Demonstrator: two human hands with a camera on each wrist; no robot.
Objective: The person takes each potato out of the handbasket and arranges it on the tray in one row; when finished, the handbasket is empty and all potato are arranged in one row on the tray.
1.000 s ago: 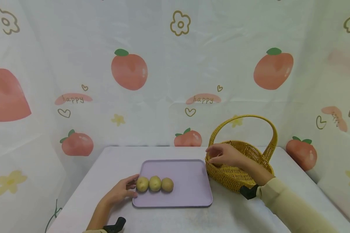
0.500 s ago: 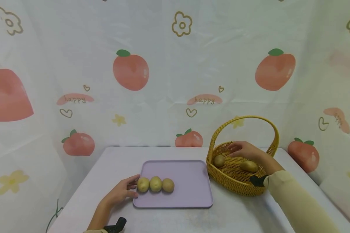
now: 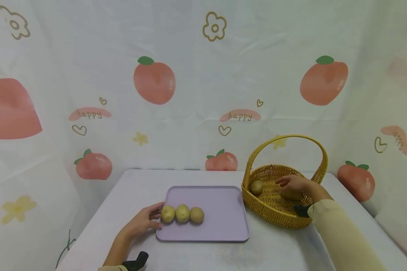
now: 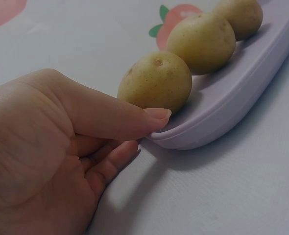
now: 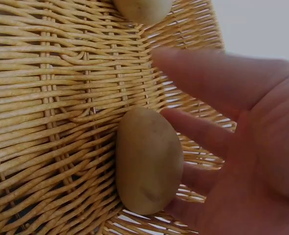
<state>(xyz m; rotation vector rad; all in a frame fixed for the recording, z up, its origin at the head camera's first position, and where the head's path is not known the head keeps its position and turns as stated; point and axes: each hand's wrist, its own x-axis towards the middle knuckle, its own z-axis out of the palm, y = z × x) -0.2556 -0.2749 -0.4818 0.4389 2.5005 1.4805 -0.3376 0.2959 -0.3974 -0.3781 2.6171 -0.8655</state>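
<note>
My left hand [image 3: 144, 221] is at the left edge of the lilac tray [image 3: 222, 214]. In the left wrist view its thumb lies on the tray's rim, with other fingers curled below. Three potatoes stand in a row on the tray: the left potato [image 4: 156, 81], the middle potato [image 4: 202, 44] and the right potato [image 3: 197, 215]. My right hand [image 3: 296, 185] reaches inside the wicker basket [image 3: 271, 215]. Its fingers lie along one side of an oblong potato [image 5: 148, 161], and the thumb stands apart. Another potato [image 3: 256, 187] rests at the basket's left side.
The basket's tall arched handle [image 3: 288, 136] rises over the right forearm. A white tabletop [image 3: 142, 184] carries the tray and the basket. Behind it hangs a fruit-printed curtain [image 3: 190, 113].
My right hand has left the potato at the basket's left side, moved right and come down over the oblong potato. The left hand stays at the tray edge.
</note>
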